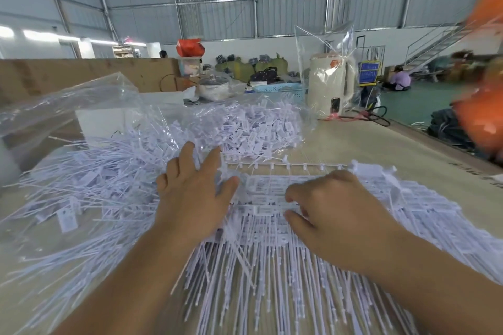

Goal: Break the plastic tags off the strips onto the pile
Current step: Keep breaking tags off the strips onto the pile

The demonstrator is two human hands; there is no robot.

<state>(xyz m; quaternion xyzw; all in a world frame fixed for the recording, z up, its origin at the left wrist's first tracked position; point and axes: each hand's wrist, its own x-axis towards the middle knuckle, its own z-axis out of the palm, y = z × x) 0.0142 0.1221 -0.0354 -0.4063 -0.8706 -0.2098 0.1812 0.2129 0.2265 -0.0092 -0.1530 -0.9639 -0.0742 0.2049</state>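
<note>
Fingers (190,155) of the left hand (194,193) lie straight and spread, pressing flat on the white tag strips (275,226) stacked near centre on the table (367,144). Right hand (330,212), just right of it, pinches one strip between curled fingers and thumb. Loose-tag pile (261,128) lies beyond, partly under a clear plastic bag (81,106). A cream kettle (330,84) stands far right.
</note>
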